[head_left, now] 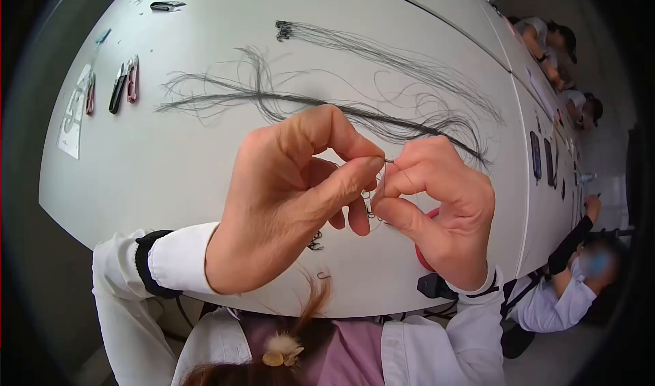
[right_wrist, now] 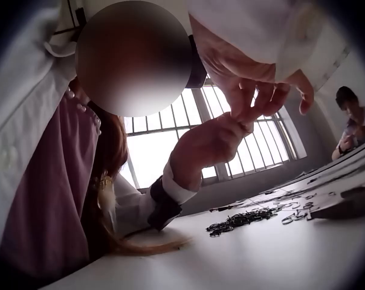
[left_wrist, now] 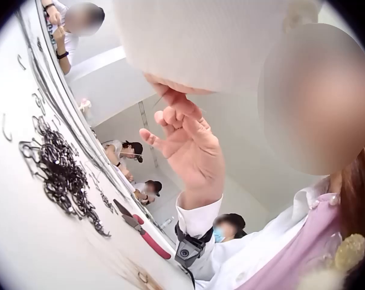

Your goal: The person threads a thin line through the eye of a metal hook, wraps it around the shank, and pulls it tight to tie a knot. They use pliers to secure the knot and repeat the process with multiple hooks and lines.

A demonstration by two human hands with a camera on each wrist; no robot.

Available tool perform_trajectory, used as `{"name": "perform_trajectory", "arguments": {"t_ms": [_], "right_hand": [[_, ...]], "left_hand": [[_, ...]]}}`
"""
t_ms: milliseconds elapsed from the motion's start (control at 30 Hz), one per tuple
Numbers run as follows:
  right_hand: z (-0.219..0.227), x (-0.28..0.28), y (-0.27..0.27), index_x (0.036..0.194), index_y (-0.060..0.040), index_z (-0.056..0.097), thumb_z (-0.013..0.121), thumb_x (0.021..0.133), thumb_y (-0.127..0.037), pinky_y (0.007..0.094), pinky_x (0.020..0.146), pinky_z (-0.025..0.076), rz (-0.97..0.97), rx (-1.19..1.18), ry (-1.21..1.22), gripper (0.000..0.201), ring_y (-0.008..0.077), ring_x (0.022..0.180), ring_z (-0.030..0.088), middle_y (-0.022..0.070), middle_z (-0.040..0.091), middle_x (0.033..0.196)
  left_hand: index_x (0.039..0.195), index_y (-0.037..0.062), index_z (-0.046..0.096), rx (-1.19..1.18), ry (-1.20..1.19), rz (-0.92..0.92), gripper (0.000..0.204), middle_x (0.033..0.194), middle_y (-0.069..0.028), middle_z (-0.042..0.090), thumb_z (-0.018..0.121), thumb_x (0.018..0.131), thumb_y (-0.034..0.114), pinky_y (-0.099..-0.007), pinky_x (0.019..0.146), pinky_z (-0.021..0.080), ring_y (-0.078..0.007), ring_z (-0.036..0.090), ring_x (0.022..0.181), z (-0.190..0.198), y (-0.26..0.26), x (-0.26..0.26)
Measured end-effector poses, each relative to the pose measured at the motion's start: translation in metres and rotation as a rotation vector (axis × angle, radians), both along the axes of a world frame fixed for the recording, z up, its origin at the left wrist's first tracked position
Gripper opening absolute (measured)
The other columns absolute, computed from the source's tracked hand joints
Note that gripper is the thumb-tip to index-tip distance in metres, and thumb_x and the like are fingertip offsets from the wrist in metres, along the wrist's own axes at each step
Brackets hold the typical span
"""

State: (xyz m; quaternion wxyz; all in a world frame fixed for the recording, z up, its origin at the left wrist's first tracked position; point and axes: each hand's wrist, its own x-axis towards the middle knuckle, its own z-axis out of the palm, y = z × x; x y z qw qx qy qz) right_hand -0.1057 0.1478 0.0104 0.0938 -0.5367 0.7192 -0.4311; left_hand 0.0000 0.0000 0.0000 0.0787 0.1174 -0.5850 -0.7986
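Observation:
In the head view my left hand [head_left: 273,202] pinches a small dark piece, likely a fishing hook [head_left: 388,160], between thumb and forefinger; most of it is hidden by the fingertips. My right hand [head_left: 450,202] is close against it, thumb and forefinger pinching a thin line [head_left: 411,183] that loops beside the hook. Below the hands, a pile of black fishing hooks [left_wrist: 61,169] shows in the left wrist view. Beside the pile lie red-handled pliers [left_wrist: 147,234]. A single hook [head_left: 323,275] sits near the table's front edge.
Bundles of dark line [head_left: 300,101] stretch across the table [head_left: 205,161] beyond the hands, one with hooks [head_left: 283,30] gathered at its end. Thread snips [head_left: 132,79] and a paper label [head_left: 74,116] lie at the left. Other people sit along the tables at right.

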Motion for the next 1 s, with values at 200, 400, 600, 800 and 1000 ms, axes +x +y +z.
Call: {"name": "perform_trajectory", "arguments": {"t_ms": [200, 400, 600, 800, 1000], "right_hand": [[-0.002, 0.005, -0.001, 0.077, -0.0048, 0.063, 0.073, 0.066, -0.002, 0.0298, 0.067, 0.042, -0.042, -0.035, 0.073, 0.015, 0.0196, 0.066, 0.055, 0.0042, 0.059, 0.067], [-0.006, 0.017, -0.002, 0.073, -0.0081, 0.062, 0.073, 0.064, -0.009, 0.0401, 0.077, 0.043, -0.164, -0.034, 0.542, 0.014, 0.0147, 0.064, 0.055, 0.001, 0.053, 0.063], [-0.004, 0.038, 0.002, 0.079, -0.0081, 0.066, 0.072, 0.061, -0.008, 0.0578, 0.087, 0.037, -0.278, -0.02, 1.109, 0.019, 0.0145, 0.067, 0.053, -0.0013, 0.059, 0.074], [0.006, 0.034, 0.008, 0.08, -0.0101, 0.066, 0.072, 0.064, -0.012, 0.0572, 0.092, 0.036, -0.296, -0.078, 1.118, 0.018, 0.0141, 0.07, 0.052, -0.002, 0.059, 0.077], [0.013, 0.016, 0.01, 0.084, -0.0091, 0.066, 0.077, 0.062, -0.008, 0.0509, 0.092, 0.039, -0.21, -0.107, 0.941, 0.024, 0.0176, 0.067, 0.052, 0.0, 0.062, 0.076]], "left_hand": [[0.087, -0.0029, 0.051, 0.043, 0.098, 0.067, 0.01, 0.072, -0.0084, 0.059, 0.057, 0.088, 0.005, -0.0229, 0.052, 0.05, -0.0137, 0.061, 0.057, -0.002, 0.003, 0.001], [0.086, -0.0042, 0.052, 0.048, 0.123, 0.087, 0.007, 0.072, -0.0082, 0.058, 0.057, 0.087, 0.001, -0.0234, 0.054, 0.05, -0.0136, 0.061, 0.058, -0.002, 0.004, 0.0], [0.082, -0.0054, 0.055, -0.188, 0.121, 0.125, 0.004, 0.074, -0.0048, 0.057, 0.056, 0.083, -0.009, -0.0195, 0.054, 0.048, -0.0081, 0.057, 0.061, -0.003, 0.006, 0.003], [0.078, -0.0049, 0.054, -0.465, 0.283, 0.096, 0.008, 0.074, -0.0046, 0.056, 0.057, 0.079, -0.013, -0.0189, 0.052, 0.048, -0.0068, 0.058, 0.06, -0.01, 0.004, 0.003], [0.076, -0.005, 0.054, -0.565, 0.313, 0.023, 0.009, 0.071, -0.0063, 0.057, 0.057, 0.077, -0.014, -0.0204, 0.05, 0.049, -0.0119, 0.063, 0.059, -0.008, 0.005, 0.003]]}}
